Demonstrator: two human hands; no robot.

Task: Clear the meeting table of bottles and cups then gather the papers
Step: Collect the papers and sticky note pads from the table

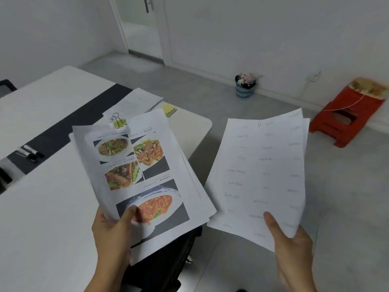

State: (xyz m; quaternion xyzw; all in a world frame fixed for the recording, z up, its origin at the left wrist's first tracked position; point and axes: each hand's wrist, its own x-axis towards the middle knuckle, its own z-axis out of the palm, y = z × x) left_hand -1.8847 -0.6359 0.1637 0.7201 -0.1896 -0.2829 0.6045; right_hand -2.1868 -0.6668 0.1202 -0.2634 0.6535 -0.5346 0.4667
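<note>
The left grip [113, 224] is closed on the near edge of a stack of papers [147, 165] with food photos on top, thumb pressed on the top page, held over the corner of the white desk [42, 207]. The right grip [288, 243] pinches the near corner of a few printed sheets [263, 169], well apart from the stack and out over the floor; a paper clip [259, 123] sits on their far edge. Just beyond the left grip's stack, a green binder clip [119, 122], a paper pile [139, 100] and yellow notes [169, 109] lie on the desk. Markers [32, 153] lie far to its left. Farther off stand a bin [244, 87] and a red stool [345, 121].
</note>
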